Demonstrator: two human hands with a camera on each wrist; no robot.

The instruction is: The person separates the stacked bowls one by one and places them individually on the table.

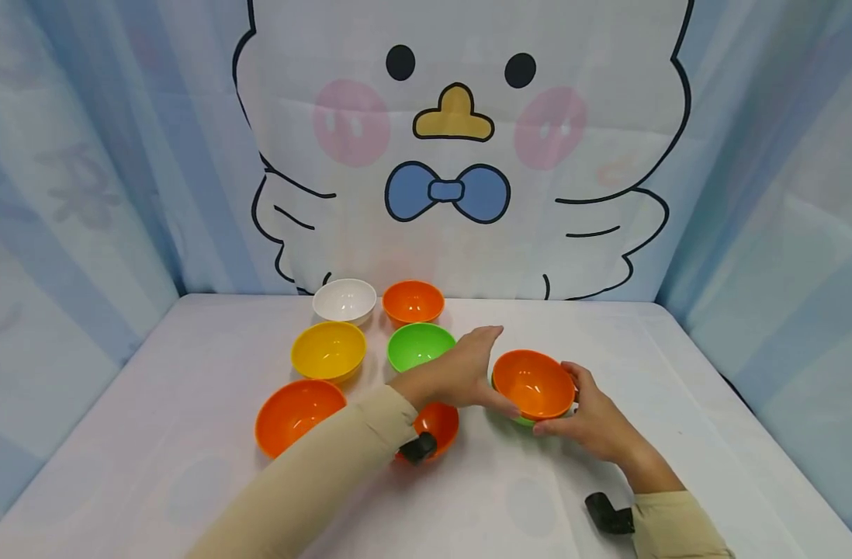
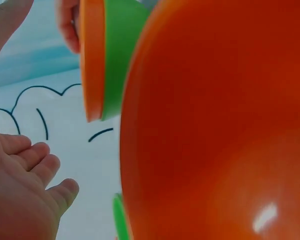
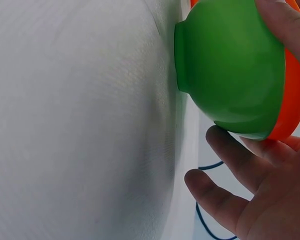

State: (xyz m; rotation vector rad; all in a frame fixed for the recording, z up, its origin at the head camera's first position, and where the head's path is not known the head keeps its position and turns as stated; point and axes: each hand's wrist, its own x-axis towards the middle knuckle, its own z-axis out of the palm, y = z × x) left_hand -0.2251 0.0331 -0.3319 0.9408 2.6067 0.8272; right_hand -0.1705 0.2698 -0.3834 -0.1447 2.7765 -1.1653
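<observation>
An orange bowl sits nested inside a green bowl, whose foot is right at the white tabletop in the right wrist view. My right hand grips the orange bowl at its rim from the right, thumb on the near side and fingers round the far side. On the left of this pair, my left hand has its fingers stretched out and thumb spread, the thumb tip close by the rim. Beneath the left wrist is another orange bowl, partly hidden by the arm; an orange bowl fills much of the left wrist view.
Left of the nested pair stand a white bowl, an orange bowl at the back, a green bowl, a yellow bowl and a front-left orange bowl. A curtain with a cartoon figure hangs behind the table.
</observation>
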